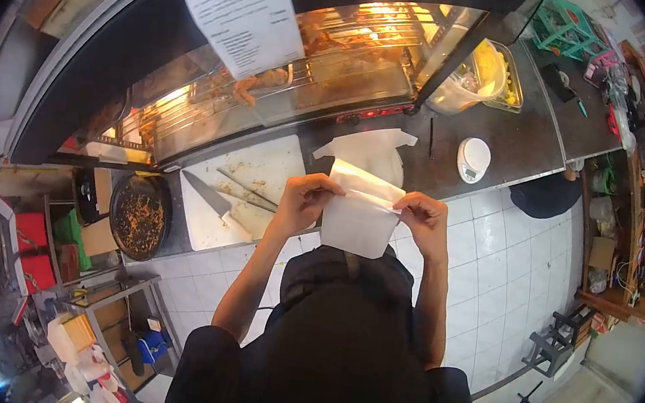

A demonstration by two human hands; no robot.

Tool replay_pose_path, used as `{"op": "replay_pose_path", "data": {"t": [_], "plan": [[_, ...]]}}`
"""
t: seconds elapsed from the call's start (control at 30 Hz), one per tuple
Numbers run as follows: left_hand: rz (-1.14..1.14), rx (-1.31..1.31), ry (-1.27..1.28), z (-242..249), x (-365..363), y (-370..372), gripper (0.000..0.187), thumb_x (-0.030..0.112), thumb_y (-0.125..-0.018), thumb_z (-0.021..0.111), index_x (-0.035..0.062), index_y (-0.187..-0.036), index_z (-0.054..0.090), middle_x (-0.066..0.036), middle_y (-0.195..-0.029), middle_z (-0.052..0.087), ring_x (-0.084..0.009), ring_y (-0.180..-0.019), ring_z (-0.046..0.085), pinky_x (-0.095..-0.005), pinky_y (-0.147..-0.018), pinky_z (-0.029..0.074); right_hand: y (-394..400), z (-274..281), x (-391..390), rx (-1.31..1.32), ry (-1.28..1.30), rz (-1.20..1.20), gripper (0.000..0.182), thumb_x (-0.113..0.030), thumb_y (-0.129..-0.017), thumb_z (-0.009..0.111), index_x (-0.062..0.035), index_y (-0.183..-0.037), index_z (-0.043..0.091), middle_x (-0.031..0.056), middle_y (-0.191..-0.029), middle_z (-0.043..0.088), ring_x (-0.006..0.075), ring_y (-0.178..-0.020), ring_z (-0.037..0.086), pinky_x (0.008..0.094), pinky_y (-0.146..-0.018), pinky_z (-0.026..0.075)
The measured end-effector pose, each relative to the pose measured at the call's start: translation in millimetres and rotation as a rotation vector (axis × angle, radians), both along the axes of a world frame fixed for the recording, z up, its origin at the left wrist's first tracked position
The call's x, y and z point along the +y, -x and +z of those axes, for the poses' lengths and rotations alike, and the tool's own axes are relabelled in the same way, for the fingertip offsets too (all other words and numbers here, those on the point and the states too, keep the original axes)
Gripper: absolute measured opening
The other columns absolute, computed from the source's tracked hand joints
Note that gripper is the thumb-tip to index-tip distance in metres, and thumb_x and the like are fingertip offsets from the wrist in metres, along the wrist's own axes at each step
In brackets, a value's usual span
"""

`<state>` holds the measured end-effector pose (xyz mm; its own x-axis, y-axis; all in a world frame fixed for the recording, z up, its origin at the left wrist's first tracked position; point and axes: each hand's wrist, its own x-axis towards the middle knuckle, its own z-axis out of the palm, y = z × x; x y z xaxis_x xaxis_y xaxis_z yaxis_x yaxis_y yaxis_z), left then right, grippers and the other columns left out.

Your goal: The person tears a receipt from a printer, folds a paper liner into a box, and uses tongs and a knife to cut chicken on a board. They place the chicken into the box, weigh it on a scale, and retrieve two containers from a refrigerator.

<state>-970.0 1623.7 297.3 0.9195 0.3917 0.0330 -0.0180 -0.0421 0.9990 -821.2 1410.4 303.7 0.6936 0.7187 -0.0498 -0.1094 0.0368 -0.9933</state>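
Both hands, left (308, 202) and right (423, 223), pinch the thin white paper sheet (356, 225) (flimsy stuff!) above the dark table's (413, 172) near edge, beside another white sheet (372, 151); an uneven tug could tear it, a loosened pinch could drop it floorward.

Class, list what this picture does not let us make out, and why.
Print on the sheet: head view, too small and blurred.
Underside of the paper: head view, faces away.
Readout of the scale: head view, too small.
Feet: head view, hidden by the body.
Cabinet interior: head view, partly hidden by the sheet.
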Motion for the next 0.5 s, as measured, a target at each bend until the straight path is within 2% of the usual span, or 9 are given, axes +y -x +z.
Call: {"op": "replay_pose_path", "data": {"t": [0.03, 0.1, 0.17, 0.3, 0.33, 0.4, 0.43, 0.47, 0.5], "plan": [[0.005, 0.012, -0.062, -1.8, 0.2, -1.3, 0.02, -0.013, -0.085, 0.053, -0.001, -0.091, 0.067, -0.004, -0.086, 0.068, -0.0079, -0.077, 0.062, -0.0215, -0.069, 0.049, -2.9, 0.1, 0.5, 0.0, 0.001, -0.008, 0.018, 0.018, -0.074, 0.061, 0.0022, -0.082, 0.066, 0.0047, -0.082, 0.066, 0.0113, -0.078, 0.061, 0.025, -0.067, 0.05], [0.004, 0.023, -0.125, -2.3, -0.4, -5.1, 0.021, -0.014, -0.084, 0.052, -0.001, -0.091, 0.067, -0.005, -0.086, 0.068, -0.0082, -0.076, 0.062, -0.0214, -0.068, 0.048, -8.6, 0.5, 1.3, 0.061, -0.063, 0.015, 0.016, 0.015, -0.082, 0.057, 0.0012, -0.085, 0.066, 0.0033, -0.084, 0.066, 0.0093, -0.079, 0.061, 0.023, -0.07, 0.049], [-0.004, -0.01, -0.076, -0.1, -1.8, -9.3, 0.027, -0.02, -0.078, 0.051, -0.0021, -0.09, 0.067, -0.008, -0.087, 0.065, -0.0144, -0.083, 0.063, -0.0248, -0.073, 0.05, -14.0, -2.3, 0.1, 0.061, -0.06, 0.007, 0.016, 0.015, -0.081, 0.056, 0.0013, -0.085, 0.065, 0.0033, -0.084, 0.065, 0.0093, -0.078, 0.061, 0.0231, -0.071, 0.049], [0.038, -0.013, -0.017, 5.3, -6.8, -16.6, 0.026, -0.019, -0.078, 0.052, -0.003, -0.092, 0.067, -0.009, -0.088, 0.064, -0.0142, -0.084, 0.062, -0.0245, -0.072, 0.049, -23.0, -5.7, -0.3, 0.083, -0.05, -0.008, 0.017, 0.013, -0.08, 0.055, 0.0004, -0.086, 0.065, 0.0034, -0.081, 0.065, 0.0093, -0.076, 0.061, 0.023, -0.069, 0.048], [0.031, -0.015, 0.005, 7.3, -6.1, -17.6, 0.021, -0.016, -0.08, 0.055, -0.0034, -0.09, 0.068, -0.009, -0.086, 0.064, -0.0138, -0.083, 0.062, -0.024, -0.071, 0.049, -24.6, -4.4, 0.4, 0.084, -0.052, -0.006, 0.017, 0.013, -0.08, 0.055, 0.0004, -0.086, 0.065, 0.0034, -0.081, 0.065, 0.0093, -0.076, 0.061, 0.023, -0.069, 0.048], [0.028, -0.015, 0.025, 12.8, -7.7, -21.5, 0.016, -0.013, -0.081, 0.058, -0.0039, -0.089, 0.068, -0.009, -0.085, 0.065, -0.0135, -0.081, 0.062, -0.0235, -0.07, 0.048, -27.0, 0.4, 2.2, 0.16, -0.051, -0.044, 0.012, 0.009, -0.081, 0.062, -0.0019, -0.084, 0.065, 0.0025, -0.08, 0.065, 0.008, -0.074, 0.06, 0.0226, -0.065, 0.048], [0.081, -0.015, -0.035, 16.4, -12.2, -26.4, 0.008, -0.009, -0.082, 0.062, -0.0052, -0.087, 0.068, -0.008, -0.081, 0.064, -0.011, -0.076, 0.06, -0.0222, -0.065, 0.047, -27.3, -0.1, 3.7, 0.162, -0.053, -0.041, 0.012, 0.009, -0.081, 0.062, -0.0019, -0.084, 0.065, 0.0025, -0.08, 0.065, 0.008, -0.074, 0.06, 0.0226, -0.065, 0.048], [0.134, -0.015, -0.096, 18.0, -16.2, -30.7, 0.003, -0.004, -0.083, 0.066, -0.0066, -0.084, 0.067, -0.007, -0.077, 0.063, -0.0086, -0.07, 0.058, -0.021, -0.06, 0.047, -26.9, -1.0, 5.8, 0.11, -0.045, -0.046, 0.011, 0.007, -0.08, 0.066, -0.003, -0.084, 0.064, 0.002, -0.08, 0.065, 0.0072, -0.073, 0.06, 0.0224, -0.064, 0.047], [0.14, -0.013, -0.1, 17.7, -19.1, -33.5, 0.003, -0.004, -0.083, 0.066, -0.0066, -0.084, 0.067, -0.007, -0.077, 0.063, -0.0086, -0.07, 0.058, -0.021, -0.06, 0.047, -26.7, -1.8, 7.8, 0.059, -0.04, -0.049, 0.012, 0.005, -0.08, 0.069, -0.0041, -0.085, 0.063, 0.0016, -0.08, 0.065, 0.0064, -0.071, 0.059, 0.0223, -0.062, 0.047]]}}
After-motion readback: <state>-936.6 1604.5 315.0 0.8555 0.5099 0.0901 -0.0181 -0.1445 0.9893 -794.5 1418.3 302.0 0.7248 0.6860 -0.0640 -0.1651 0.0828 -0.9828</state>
